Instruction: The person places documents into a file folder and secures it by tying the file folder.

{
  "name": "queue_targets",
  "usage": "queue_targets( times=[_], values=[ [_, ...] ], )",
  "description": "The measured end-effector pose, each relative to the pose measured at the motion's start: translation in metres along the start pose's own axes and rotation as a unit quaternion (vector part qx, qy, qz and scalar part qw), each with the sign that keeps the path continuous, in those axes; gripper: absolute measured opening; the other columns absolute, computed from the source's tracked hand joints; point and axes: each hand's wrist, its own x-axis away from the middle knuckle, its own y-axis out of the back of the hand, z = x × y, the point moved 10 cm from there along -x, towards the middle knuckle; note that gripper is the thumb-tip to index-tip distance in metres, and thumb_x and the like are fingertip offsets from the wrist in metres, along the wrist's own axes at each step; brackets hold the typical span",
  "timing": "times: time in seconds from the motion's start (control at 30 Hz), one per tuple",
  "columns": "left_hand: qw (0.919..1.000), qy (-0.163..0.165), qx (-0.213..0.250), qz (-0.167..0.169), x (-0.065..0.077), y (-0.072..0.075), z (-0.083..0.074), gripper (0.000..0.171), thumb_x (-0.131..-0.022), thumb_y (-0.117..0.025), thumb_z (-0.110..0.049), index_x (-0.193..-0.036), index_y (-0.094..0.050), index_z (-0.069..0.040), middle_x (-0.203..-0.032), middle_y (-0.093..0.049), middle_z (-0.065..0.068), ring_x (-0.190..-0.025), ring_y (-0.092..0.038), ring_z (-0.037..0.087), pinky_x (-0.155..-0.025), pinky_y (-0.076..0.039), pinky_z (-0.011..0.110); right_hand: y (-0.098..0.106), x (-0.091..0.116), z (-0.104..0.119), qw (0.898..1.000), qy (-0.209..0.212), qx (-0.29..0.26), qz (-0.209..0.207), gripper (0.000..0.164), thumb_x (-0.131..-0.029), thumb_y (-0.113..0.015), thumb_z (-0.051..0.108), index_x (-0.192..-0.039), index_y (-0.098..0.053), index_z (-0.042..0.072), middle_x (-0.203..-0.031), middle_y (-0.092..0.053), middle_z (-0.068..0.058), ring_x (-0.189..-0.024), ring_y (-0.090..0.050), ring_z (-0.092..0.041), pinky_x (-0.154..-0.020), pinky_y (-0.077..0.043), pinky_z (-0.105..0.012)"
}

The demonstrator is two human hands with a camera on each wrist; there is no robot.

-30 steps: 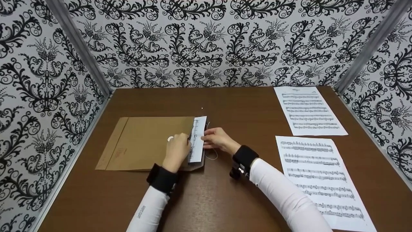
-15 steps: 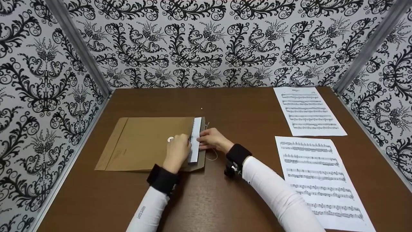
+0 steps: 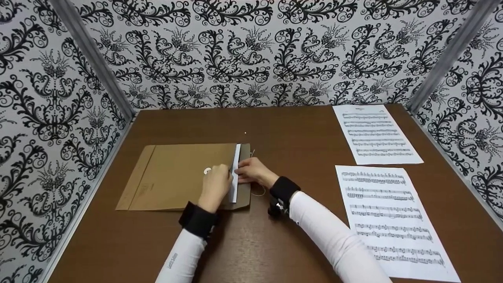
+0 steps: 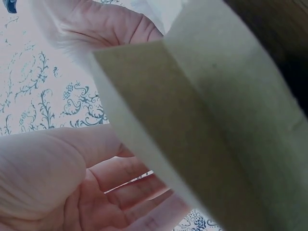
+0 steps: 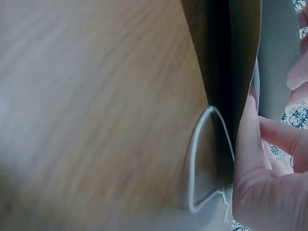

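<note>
A brown paper envelope [image 3: 177, 177] lies flat on the table, its opening facing right. My left hand [image 3: 216, 182] grips the upper layer at the opening, beside a white round button [image 3: 207, 171]; in the left wrist view, thumb and fingers lie around the envelope edge [image 4: 159, 106]. Only a narrow white strip of sheet music [image 3: 234, 188] shows out of the opening. At that strip's right edge, my right hand [image 3: 253, 171] pinches the paper, over the flap [image 3: 244, 192]. From the flap trails a thin white string [image 5: 193, 168].
Two printed music sheets lie on the right of the brown table [image 3: 290, 243]: one at the back [image 3: 377, 135], another nearer [image 3: 389, 220]. A tiny white speck [image 3: 245, 133] sits behind the envelope. Patterned panels [image 3: 251, 51] enclose the back and sides.
My right hand has moved left, sliding the sheet music deeper into the envelope; its visible strip has narrowed and more flap shows. The left hand has stayed in place.
</note>
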Motion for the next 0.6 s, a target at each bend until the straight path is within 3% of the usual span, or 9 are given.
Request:
queue_targets(
  times=[0.23,0.4,0.5,0.6],
  values=[
    [0.9995,0.017,0.005,0.026,-0.001,-0.003,0.003,0.013,-0.089,-0.064,-0.003,-0.080,-0.071,0.005,-0.089,-0.076,0.026,-0.077,-0.075,0.042,-0.063,-0.059,0.054,-0.009,-0.002,0.000,1.000,0.000,-0.012,0.007,0.023,-0.097,-0.059,-0.005,-0.118,-0.065,-0.011,-0.078,-0.066,-0.002,-0.060,-0.066,-0.005,-0.067,-0.062,-0.021],
    [0.9987,0.023,0.009,0.045,-0.003,-0.006,0.003,0.015,-0.090,-0.061,-0.002,-0.079,-0.070,0.005,-0.089,-0.077,0.025,-0.076,-0.075,0.040,-0.062,-0.059,0.053,-0.011,-0.002,-0.003,1.000,-0.008,-0.015,0.006,0.034,-0.100,-0.054,-0.004,-0.133,-0.059,-0.011,-0.109,-0.072,-0.020,-0.071,-0.071,-0.008,-0.075,-0.063,-0.024],
    [0.9984,0.024,0.010,0.049,-0.003,-0.007,0.004,0.017,-0.091,-0.061,-0.002,-0.077,-0.070,0.004,-0.090,-0.077,0.025,-0.077,-0.075,0.041,-0.064,-0.059,0.054,-0.013,-0.002,-0.003,1.000,-0.007,-0.004,0.006,0.037,-0.101,-0.052,-0.003,-0.138,-0.056,-0.010,-0.129,-0.066,-0.030,-0.082,-0.074,-0.014,-0.080,-0.063,-0.027],
    [0.9988,0.020,0.007,0.044,-0.004,-0.006,0.004,0.017,-0.091,-0.062,-0.004,-0.077,-0.070,0.004,-0.090,-0.077,0.025,-0.078,-0.075,0.042,-0.065,-0.059,0.054,-0.015,-0.003,-0.004,1.000,-0.008,0.001,0.012,0.038,-0.102,-0.050,-0.002,-0.140,-0.054,-0.010,-0.136,-0.062,-0.032,-0.095,-0.076,-0.020,-0.085,-0.063,-0.029]
  ],
)
